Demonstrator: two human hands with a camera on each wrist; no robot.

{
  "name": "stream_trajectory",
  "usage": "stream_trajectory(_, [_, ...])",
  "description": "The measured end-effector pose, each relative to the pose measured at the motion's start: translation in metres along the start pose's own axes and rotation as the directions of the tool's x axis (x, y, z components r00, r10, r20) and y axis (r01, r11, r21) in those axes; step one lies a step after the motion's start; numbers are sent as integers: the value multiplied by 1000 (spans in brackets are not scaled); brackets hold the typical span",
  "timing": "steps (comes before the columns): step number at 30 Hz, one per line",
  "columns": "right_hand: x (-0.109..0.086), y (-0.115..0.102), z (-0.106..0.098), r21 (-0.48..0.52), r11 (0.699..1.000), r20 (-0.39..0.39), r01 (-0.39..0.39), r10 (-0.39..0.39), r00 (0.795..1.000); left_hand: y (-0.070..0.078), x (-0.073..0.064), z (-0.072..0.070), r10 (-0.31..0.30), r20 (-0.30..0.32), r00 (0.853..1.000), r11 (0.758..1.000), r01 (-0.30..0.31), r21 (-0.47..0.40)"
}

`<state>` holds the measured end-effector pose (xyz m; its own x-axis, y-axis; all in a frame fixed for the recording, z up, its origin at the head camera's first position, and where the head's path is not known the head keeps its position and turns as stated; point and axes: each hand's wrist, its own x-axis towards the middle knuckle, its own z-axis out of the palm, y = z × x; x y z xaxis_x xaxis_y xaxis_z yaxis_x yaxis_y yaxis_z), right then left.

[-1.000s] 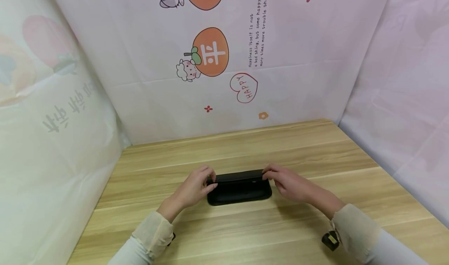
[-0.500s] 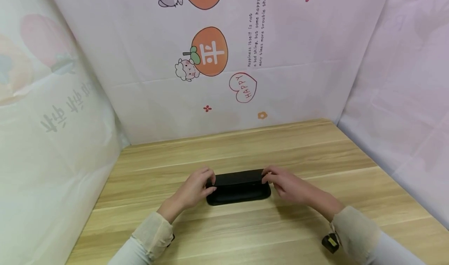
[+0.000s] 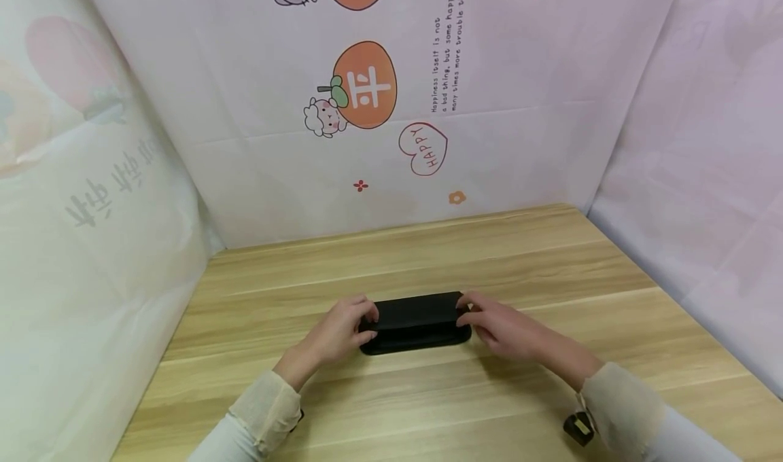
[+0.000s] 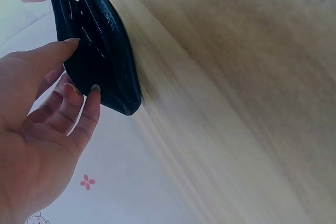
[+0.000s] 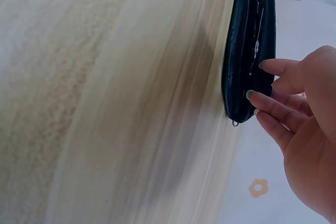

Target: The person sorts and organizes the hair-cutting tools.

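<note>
The left hand (image 3: 345, 323) and right hand (image 3: 504, 329), fingers (image 5: 272, 107) pinching the black case's flap (image 3: 419, 311) ends, should move evenly, the edge between them level.

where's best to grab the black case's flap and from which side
Probably at both ends of the flap, coming from left and right: the black case is long and narrow, and the flap stands partly open, so it can be pinched.
</note>
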<state>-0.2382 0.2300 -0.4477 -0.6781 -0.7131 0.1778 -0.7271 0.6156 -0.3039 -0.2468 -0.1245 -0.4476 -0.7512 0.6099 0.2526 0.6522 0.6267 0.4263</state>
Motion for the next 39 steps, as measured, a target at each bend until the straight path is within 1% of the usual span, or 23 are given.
stream_trajectory(5, [-1, 0, 3, -13, 1000, 21, 10, -10, 1000, 1, -3, 2, -16, 25, 1000, 1000, 16, 3])
stream_trajectory(11, [-3, 0, 4, -22, 999, 30, 36, -36, 999, 1, -5, 4, -15, 49, 999, 1000, 15, -13])
stream_trajectory(17, [-4, 0, 4, -40, 998, 33, 47, -46, 998, 0, -5, 4, -14, 51, 999, 1000, 15, -24])
stream_trajectory(24, [-4, -1, 5, -51, 997, 33, 62, -60, 998, -2, -6, 6, -10, 58, 998, 1000, 11, -14])
stream_trajectory(34, [-5, 0, 7, -52, 998, 35, 47, -45, 998, 1, -5, 7, -19, 59, 998, 1000, 21, -22])
stream_trajectory(39, [-6, 1, 7, -46, 998, 42, 47, -45, 998, 2, -6, 8, -31, 73, 997, 999, 33, -18])
